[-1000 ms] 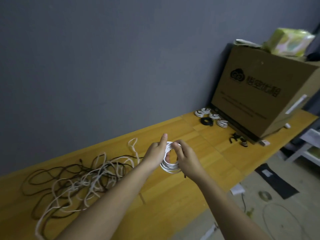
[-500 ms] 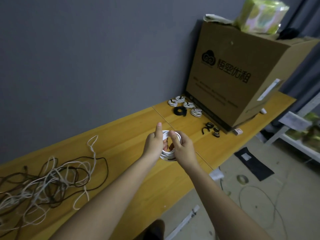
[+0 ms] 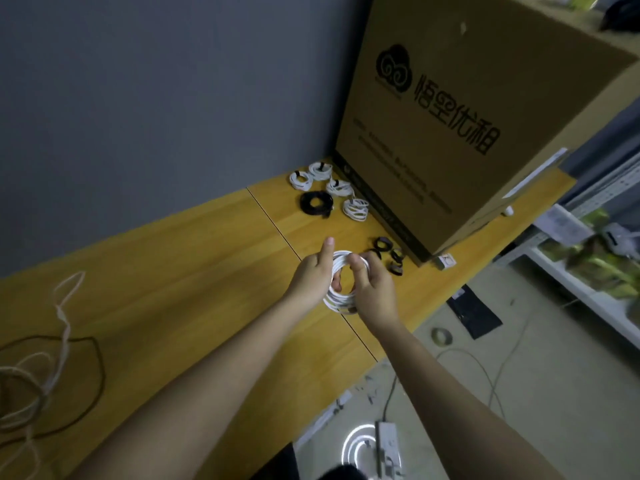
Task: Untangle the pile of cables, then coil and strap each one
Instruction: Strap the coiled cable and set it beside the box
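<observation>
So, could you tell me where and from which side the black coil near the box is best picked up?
Probably by its near-left rim, pinched from above. The black coil lies flat on the table with an open centre, so one finger can drop inside. White coils and the cardboard box crowd its far and right sides.

There's only one view, from the camera on my head, looking forward and down along my forearms at the wooden table (image 3: pixel 194 271). It sits close over my hands (image 3: pixel 311 275), facing the grey wall (image 3: pixel 156 98) and the cardboard box (image 3: pixel 467 109) at the right.
</observation>
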